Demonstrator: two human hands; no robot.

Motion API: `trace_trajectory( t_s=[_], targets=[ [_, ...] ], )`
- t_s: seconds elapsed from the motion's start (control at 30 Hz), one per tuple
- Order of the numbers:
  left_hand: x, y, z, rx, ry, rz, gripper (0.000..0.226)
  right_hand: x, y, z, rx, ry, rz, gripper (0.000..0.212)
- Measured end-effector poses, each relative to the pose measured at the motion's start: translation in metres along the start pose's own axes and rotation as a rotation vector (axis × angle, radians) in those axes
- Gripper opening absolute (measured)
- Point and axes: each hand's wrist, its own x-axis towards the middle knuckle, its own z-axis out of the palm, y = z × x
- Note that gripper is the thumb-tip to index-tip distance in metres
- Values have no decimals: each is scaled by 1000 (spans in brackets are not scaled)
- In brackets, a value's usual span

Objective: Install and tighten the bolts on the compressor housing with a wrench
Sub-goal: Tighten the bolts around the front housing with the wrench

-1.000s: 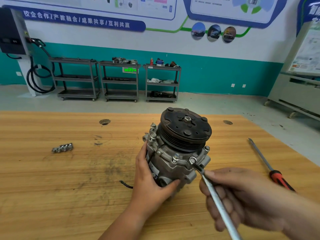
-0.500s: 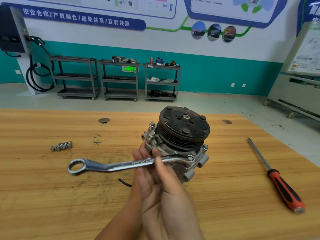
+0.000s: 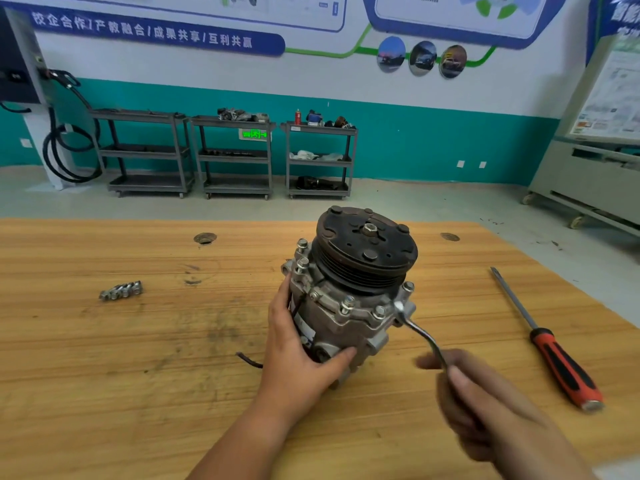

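Observation:
A grey compressor (image 3: 346,306) with a black pulley on top stands tilted on the wooden table (image 3: 138,375). Several bolts stick out of its housing flange. My left hand (image 3: 298,362) grips the housing from the left, thumb across its lower front. My right hand (image 3: 485,400) holds the shaft of a silver ring wrench (image 3: 419,332). The wrench's ring end sits at a bolt on the flange's right corner, and its shaft slants down to the right. My right hand is blurred.
A small heap of loose bolts (image 3: 121,291) lies on the table at the left. A screwdriver (image 3: 543,337) with a red and black handle lies at the right. A short black wire (image 3: 249,360) pokes out under the compressor. Grey carts stand by the far wall.
The wrench has swung from pointing left across the housing to pointing down-right, and its ring now sits at the flange's right corner bolt. My right hand moved right with it; my left hand keeps its grip.

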Motion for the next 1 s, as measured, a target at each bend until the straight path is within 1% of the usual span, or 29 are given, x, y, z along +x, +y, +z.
trace_trajectory(
  t_s=[0.07, 0.1, 0.13, 0.17, 0.2, 0.33, 0.43, 0.53, 0.67, 0.77, 0.8, 0.9, 0.97, 1.0],
  targets=[
    [0, 0, 1, 10, 8, -2, 111, 4, -2, -32, -343, 54, -29, 18],
    [0, -1, 1, 13, 12, -3, 110, 6, -5, -43, -485, 32, -72, 15],
    [0, 0, 1, 8, 2, -6, 110, 10, -12, -48, -584, -22, -131, 19],
    [0, 2, 0, 9, -3, -10, 109, 18, -17, -54, -693, -34, -235, 25],
    [0, 1, 0, 13, -5, -13, 109, 21, -27, -58, -796, -66, -288, 30],
    [1, 0, -1, 18, -12, -5, 109, 48, -63, -59, -973, -131, -348, 34],
    [0, 1, 0, 13, -11, 5, 107, 69, -79, -57, -1126, -245, -338, 41],
    [0, 2, 0, 24, -5, 5, 105, 81, -92, -53, -1200, -360, -284, 42],
    [1, 2, -1, 15, -7, 6, 104, 94, -100, -56, -1305, -419, -280, 32],
    [1, 2, -1, 12, -11, 2, 104, 99, -101, -52, -1324, -491, -216, 42],
    [1, 2, -1, 11, -11, 2, 104, 101, -102, -50, -1317, -508, -183, 40],
    [1, 2, -1, 18, -7, 5, 104, 108, -102, -51, -1321, -530, -134, 18],
    [2, 1, -1, 22, -5, 5, 104, 110, -101, -55, -1285, -560, -62, 18],
    [2, 2, -1, 22, -4, 1, 104, 109, -100, -57, -1223, -595, 13, 20]
  ],
)
